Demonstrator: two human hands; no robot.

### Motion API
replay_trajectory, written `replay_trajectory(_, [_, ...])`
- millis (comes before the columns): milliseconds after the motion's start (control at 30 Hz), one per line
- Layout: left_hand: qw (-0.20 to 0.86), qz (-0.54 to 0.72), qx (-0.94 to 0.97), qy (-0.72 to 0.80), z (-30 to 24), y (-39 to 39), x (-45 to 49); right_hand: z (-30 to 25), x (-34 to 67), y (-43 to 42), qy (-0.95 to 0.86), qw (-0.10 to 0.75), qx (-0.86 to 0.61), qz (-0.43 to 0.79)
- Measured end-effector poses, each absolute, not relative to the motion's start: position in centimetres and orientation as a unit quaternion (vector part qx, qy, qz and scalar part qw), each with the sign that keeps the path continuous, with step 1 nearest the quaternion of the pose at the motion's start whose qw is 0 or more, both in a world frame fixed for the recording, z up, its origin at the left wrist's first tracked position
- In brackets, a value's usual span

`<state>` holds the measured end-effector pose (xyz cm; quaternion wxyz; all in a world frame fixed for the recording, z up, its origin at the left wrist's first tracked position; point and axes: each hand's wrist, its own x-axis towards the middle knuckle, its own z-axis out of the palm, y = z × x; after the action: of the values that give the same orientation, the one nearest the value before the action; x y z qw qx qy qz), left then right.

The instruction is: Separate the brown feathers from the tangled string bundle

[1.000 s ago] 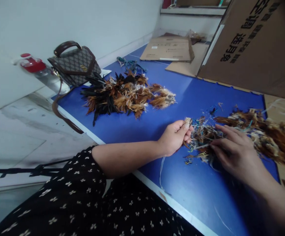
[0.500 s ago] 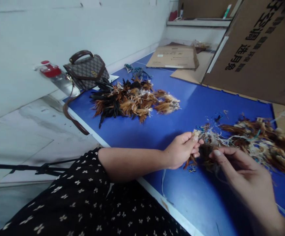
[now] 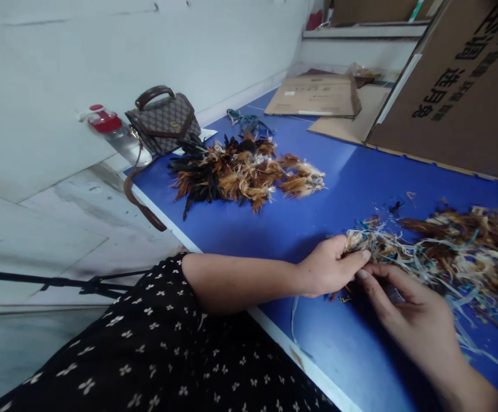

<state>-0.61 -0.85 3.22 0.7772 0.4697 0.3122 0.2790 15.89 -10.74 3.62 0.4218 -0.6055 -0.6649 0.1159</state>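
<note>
My left hand (image 3: 332, 264) is closed on a small bundle of feathers (image 3: 354, 241), pale at its top, with brown tips showing below the fingers. Right beside it, my right hand (image 3: 407, 306) pinches with thumb and forefinger against the left fingertips; what lies in that pinch is hidden. Beyond both hands spreads a loose pile of brown and cream feathers (image 3: 467, 229), tangled with white and teal strings (image 3: 459, 274). Farther left on the blue tabletop (image 3: 249, 234) lies a heap of black and brown feather bunches (image 3: 240, 171).
A patterned handbag (image 3: 167, 123) and a red-capped water bottle (image 3: 118, 134) stand at the far left. Teal strands (image 3: 249, 121) lie behind the heap. Flattened cardboard (image 3: 313, 96) is at the back, and a large cardboard box (image 3: 455, 97) borders the right side.
My right hand has moved left and up until its fingertips meet my left hand's. The left still grips the feather bundle. The whole view has shifted slightly.
</note>
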Motion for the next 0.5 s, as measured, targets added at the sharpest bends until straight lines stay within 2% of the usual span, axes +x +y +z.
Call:
replay_trajectory(100, [0.783, 0.292, 0.449, 0.317, 2.9, -0.7, -0.4, 4.3, 17.1, -10.9, -0.674, 0.414, -0.601, 0.113])
replay_trajectory(233, [0.801, 0.336, 0.413, 0.274, 2.9, -0.2, -0.3, 5.2, 20.9, -11.3, -0.688, 0.391, -0.611, 0.024])
replay_trajectory(433, [0.796, 0.342, 0.416, 0.277, 2.7, 0.3, -0.3, 3.0, 24.6, -10.7, -0.757, 0.277, -0.59, -0.036])
replay_trajectory(500, [0.807, 0.349, 0.391, 0.273, 2.8, 0.2, -0.3, 2.3, 24.7, -10.5, -0.758, 0.278, -0.589, -0.036])
